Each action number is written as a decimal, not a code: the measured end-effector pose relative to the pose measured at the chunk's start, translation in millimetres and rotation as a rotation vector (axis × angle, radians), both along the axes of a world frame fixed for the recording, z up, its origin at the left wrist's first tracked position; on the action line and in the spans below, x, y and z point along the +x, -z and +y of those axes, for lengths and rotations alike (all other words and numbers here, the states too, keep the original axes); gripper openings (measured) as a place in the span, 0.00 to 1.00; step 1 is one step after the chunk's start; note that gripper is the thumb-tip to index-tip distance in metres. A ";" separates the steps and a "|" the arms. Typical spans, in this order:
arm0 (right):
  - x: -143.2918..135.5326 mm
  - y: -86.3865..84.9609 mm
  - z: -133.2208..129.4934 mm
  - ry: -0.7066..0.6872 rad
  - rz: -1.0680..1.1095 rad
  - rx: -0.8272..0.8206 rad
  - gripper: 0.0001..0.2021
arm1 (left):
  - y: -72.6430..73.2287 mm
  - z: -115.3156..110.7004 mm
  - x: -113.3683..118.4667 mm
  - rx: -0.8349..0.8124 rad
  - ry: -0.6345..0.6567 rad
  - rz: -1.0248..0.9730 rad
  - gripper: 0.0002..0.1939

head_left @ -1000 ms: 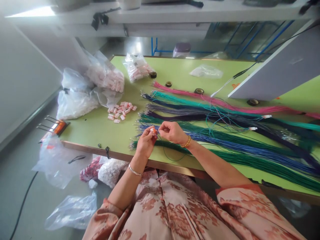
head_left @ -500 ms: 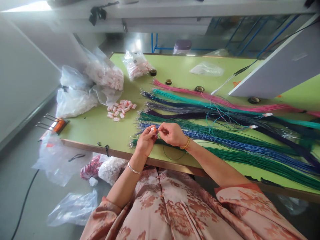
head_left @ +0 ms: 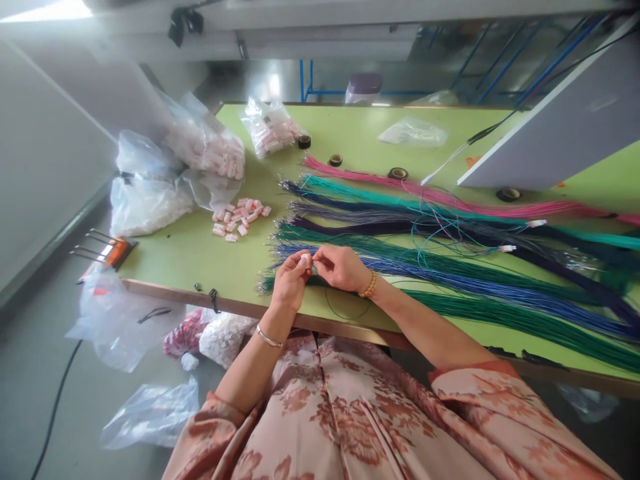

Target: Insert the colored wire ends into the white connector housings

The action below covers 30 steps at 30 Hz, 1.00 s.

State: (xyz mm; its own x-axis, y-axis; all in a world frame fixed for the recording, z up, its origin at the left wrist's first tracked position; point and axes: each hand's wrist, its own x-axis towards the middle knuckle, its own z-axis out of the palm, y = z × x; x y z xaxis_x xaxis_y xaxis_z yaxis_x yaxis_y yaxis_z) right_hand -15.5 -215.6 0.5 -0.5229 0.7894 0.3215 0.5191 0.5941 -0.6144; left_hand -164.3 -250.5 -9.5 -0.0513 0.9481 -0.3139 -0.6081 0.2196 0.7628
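My left hand [head_left: 291, 280] pinches a small white connector [head_left: 305, 259] near the table's front edge. Right beside it, my right hand [head_left: 343, 268] is closed, thumb and finger pressed on a thin green wire [head_left: 327, 303] that loops down below the hand. The fingertips of both hands nearly meet at the connector. Under and behind the hands lie long bundles of blue wires [head_left: 450, 287] and green wires [head_left: 500, 320], their metal-tipped ends to the left. A loose pile of white and orange connectors [head_left: 241, 217] rests on the green table [head_left: 185, 260] further left.
Pink wires [head_left: 450, 200] and teal wires [head_left: 360, 195] run across the back. Black tape rolls [head_left: 398, 173] sit behind them. Plastic bags [head_left: 147, 200] stand at the left, another bag of connectors [head_left: 273, 130] at the back. A white panel [head_left: 555, 127] rises at the right.
The connector in my left hand has turned, so its orange part no longer shows. My right fingertips have moved slightly left, closer to it. The view has shifted a little.
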 end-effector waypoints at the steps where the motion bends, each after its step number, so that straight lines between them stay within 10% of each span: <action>1: 0.5 -1.5 0.0 0.009 0.025 -0.032 0.04 | -0.6 0.3 -0.2 0.002 -0.004 -0.004 0.14; 24: 3.4 1.1 0.7 0.085 -0.175 -0.008 0.07 | 8.2 5.6 17.3 -0.008 -0.041 0.113 0.14; 30: 31.4 -30.4 52.8 0.132 -0.100 -0.086 0.09 | 7.4 11.4 12.1 -0.030 0.008 0.090 0.14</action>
